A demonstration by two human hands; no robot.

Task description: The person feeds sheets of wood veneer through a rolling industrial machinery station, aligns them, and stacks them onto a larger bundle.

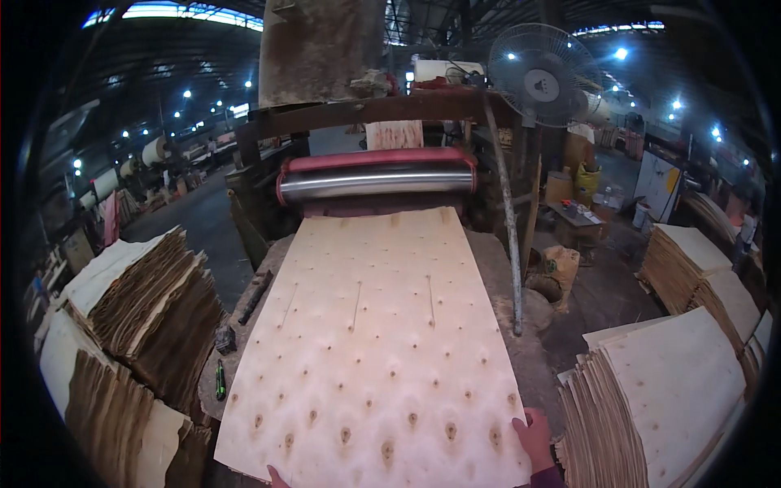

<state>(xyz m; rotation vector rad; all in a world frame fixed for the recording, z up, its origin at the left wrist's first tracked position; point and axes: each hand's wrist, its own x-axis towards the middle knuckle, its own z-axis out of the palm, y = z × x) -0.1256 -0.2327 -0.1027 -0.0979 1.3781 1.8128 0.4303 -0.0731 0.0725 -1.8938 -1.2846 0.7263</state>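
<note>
A large, pale wood veneer sheet [374, 342] dotted with brown knots and a few narrow slits lies lengthwise in front of me. Its far edge reaches close to a shiny metal roller [378, 180] with a red roller above it; I cannot tell whether they touch. My right hand [534, 442] grips the sheet's right edge near the close corner, thumb on the edge and the other fingers partly hidden. At the near edge, left of the middle, my left hand [277, 478] shows only a thumb pressed on the sheet; its other fingers are out of sight.
Stacks of veneer stand on the left [154, 309] and right [675, 390]. A green-and-black cutter [220, 380] lies left of the sheet. A pole [506, 220] leans by the machine's right side, below a round fan [543, 81]. A sack [563, 268] sits beyond the pole.
</note>
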